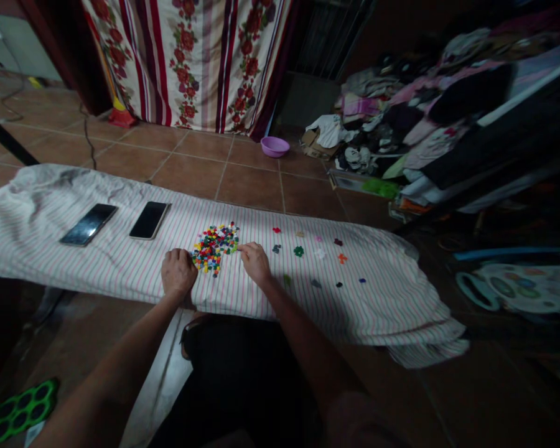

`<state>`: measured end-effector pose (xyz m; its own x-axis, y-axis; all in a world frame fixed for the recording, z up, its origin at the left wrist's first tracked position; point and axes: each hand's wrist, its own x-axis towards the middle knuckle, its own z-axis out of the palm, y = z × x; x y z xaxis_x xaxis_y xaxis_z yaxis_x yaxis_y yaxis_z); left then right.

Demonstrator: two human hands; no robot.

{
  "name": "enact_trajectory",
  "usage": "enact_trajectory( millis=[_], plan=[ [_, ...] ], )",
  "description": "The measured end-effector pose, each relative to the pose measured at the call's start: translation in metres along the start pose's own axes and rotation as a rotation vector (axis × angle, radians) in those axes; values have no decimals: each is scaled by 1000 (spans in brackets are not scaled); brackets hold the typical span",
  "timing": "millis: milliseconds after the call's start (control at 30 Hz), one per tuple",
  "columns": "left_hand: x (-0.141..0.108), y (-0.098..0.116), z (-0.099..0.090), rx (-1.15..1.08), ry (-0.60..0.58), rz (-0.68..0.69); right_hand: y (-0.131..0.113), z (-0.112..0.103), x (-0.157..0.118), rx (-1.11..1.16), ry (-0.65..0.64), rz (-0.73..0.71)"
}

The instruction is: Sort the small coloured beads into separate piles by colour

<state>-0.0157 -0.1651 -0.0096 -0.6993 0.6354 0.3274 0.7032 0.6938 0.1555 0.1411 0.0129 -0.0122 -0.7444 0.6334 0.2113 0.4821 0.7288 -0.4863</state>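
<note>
A pile of small multicoloured plastic pieces lies on a striped cloth. My left hand rests against the pile's left edge, fingers curled under; whatever they may hold is hidden. At the right edge, my right hand has thumb and index finger pinched beside lime-green pieces; anything between the tips is too small to make out. Right of this hand are small one-colour groups, among them red, dark green, white, orange, lime and blue pieces.
Two phones, one at far left and another nearer the pile, lie on the cloth. Beyond, a purple basin stands on the tiled floor before a floral curtain. Heaped clothes fill the right; a green holed object is lower left.
</note>
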Motion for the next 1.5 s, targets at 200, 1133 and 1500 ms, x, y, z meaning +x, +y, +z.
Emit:
enact_trajectory(
  millis=[200,1133,1500],
  plan=[
    [0,0,-2,-6,-27,-4,-29,6,7,-115,-99,66],
    [-1,-5,1,19,-55,4,-38,-10,-12,22,-16,160],
    [0,-2,-7,-33,-56,2,-4,-26,-35,46,101,219]
  ],
)
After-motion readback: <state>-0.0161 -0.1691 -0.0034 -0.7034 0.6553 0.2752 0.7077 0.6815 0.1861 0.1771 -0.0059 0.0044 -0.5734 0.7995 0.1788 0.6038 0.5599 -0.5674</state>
